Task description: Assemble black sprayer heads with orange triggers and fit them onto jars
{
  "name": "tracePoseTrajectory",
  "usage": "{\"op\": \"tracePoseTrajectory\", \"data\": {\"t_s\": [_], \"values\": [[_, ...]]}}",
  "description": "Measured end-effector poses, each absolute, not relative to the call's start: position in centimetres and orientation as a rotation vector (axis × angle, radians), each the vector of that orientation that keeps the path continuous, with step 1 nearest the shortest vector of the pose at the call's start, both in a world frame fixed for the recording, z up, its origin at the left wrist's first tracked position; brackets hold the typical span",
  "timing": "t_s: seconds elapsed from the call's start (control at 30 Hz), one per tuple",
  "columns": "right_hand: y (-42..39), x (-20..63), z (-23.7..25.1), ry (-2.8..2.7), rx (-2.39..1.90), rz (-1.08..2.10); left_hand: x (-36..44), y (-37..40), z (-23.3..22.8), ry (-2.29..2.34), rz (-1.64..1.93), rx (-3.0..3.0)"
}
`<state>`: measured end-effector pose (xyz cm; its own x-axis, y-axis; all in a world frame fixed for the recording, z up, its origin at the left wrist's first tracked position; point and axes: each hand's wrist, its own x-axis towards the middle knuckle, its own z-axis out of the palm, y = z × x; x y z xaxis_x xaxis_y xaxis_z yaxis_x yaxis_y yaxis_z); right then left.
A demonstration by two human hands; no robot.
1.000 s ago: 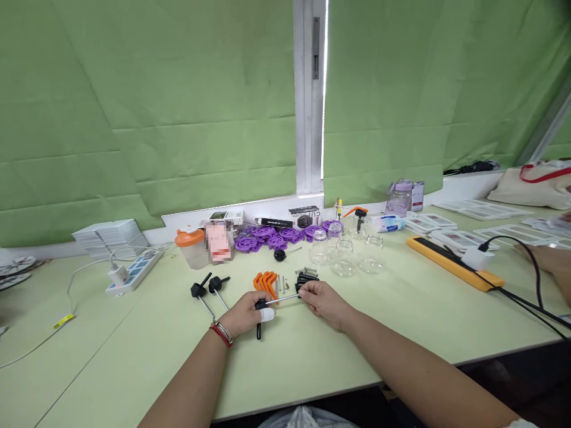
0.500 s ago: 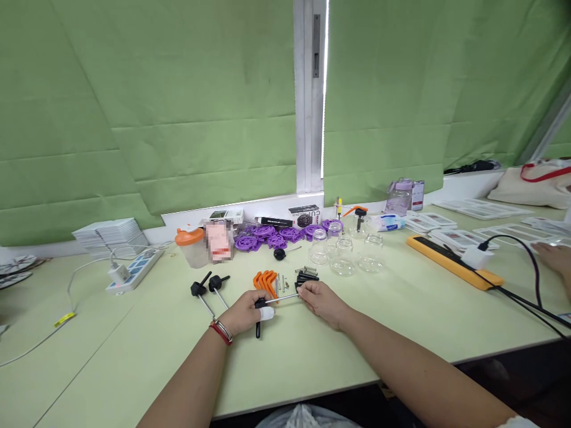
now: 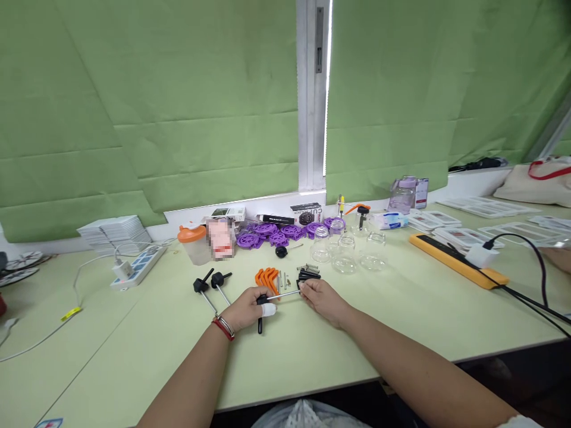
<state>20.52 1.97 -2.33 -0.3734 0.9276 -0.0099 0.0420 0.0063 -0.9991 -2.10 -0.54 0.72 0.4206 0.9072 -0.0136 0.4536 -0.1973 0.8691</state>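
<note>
My left hand (image 3: 246, 309), its thumb wrapped in white, is closed around the black head of a metal rod (image 3: 284, 295); a black stem sticks out below the fingers. At the rod's other end, my right hand (image 3: 325, 302) pinches the tip, and its fingers hide what is there. The rod lies almost level between both hands, just above the table. Two similar black-headed rods (image 3: 203, 286) rest left of my left hand. Beyond my hands are orange bent levers (image 3: 266, 279), thin metal pins (image 3: 281, 279), black cylindrical pieces (image 3: 307, 275) and springs (image 3: 312, 267).
Behind are purple discs (image 3: 265, 230), clear glass jars (image 3: 345, 255) and an orange-lidded cup (image 3: 194, 246). Power strips lie left (image 3: 140, 267) and right, the right one orange (image 3: 459, 261) with trailing cables. Another person's hand (image 3: 557, 260) shows at the far right.
The view has shifted slightly, so everything appears a little to the right. Both hands keep the same hold on the rod, with hardly any movement.
</note>
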Motion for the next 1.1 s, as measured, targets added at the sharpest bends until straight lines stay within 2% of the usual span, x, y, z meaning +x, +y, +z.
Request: {"op": "tracePoseTrajectory", "data": {"t_s": [0.27,0.73,1.1], "values": [[1.3,20.9,-1.0,-1.455,-1.010,1.529,-1.7,-1.0,1.5,1.187,0.684,1.736],[1.7,20.8,-1.1,-1.463,-1.157,1.549,-1.7,-0.8,1.3,1.178,0.676,1.745],[1.7,20.8,-1.4,-1.455,-1.081,1.561,-1.6,-0.7,1.0,1.208,0.714,1.792]]}}
